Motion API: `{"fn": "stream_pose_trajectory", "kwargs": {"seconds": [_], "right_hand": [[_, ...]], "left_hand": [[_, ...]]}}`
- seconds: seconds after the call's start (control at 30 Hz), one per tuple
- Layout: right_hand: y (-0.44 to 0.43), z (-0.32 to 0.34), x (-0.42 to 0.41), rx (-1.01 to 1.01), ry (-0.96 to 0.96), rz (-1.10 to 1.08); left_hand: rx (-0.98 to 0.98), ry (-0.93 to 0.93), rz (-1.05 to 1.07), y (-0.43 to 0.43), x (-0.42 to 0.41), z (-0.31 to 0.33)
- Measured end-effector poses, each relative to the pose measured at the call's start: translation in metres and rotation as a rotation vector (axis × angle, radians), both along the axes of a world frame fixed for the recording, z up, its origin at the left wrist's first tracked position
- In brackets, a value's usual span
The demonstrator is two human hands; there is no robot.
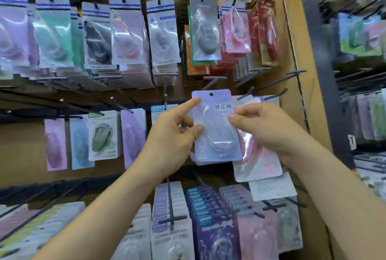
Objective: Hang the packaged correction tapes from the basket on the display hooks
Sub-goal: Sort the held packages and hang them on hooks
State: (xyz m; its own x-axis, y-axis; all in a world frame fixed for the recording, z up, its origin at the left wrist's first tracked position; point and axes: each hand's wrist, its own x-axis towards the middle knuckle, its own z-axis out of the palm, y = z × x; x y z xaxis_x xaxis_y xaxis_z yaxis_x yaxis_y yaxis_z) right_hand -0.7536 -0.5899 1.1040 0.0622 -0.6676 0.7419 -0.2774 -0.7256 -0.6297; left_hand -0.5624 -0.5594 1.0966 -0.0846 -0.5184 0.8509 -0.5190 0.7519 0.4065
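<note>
In the head view, both hands are holding a lilac pack [216,134] upright in front of the display, just at 3 o'clock from the frame's centre. The left hand [175,132] is gripping the pack from 9 o'clock, its thumb lying on the clear front and its forefinger reaching up along the top left corner. The right hand [263,128] is pinching the pack's edge from 3 o'clock, thumb on the front and fingers curled. A pink pack [258,163] is sticking out behind the lilac one at 4 o'clock, against the right palm; whether that hand is gripping it too I cannot tell. The pack's hang hole [211,94] is sitting at 12 o'clock on its top strip, just under a bare hook [214,81], not on it. Hung packs [129,32] are crowding the hooks from 9 to 12 o'clock, and more rows [208,207] are filling the 6 o'clock side.
</note>
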Motion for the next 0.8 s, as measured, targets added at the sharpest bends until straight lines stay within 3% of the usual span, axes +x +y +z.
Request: {"fn": "stream_pose_trajectory", "kwargs": {"seconds": [0.3, 0.5, 0.63, 0.8], "right_hand": [[-0.002, 0.003, 0.0, 0.092, 0.112, -0.019], [-0.006, -0.005, 0.002, -0.042, 0.125, -0.159], [-0.005, -0.019, -0.007, -0.14, 0.066, -0.146], [-0.016, -0.026, -0.009, -0.03, 0.151, -0.091]], "left_hand": [[-0.015, -0.062, 0.14, -0.009, 0.002, -0.007], [0.065, -0.114, 0.093, -0.009, 0.007, -0.007], [0.007, -0.173, 0.205, -0.014, 0.006, -0.012], [-0.114, -0.325, 0.368, -0.02, -0.002, -0.015]]}}
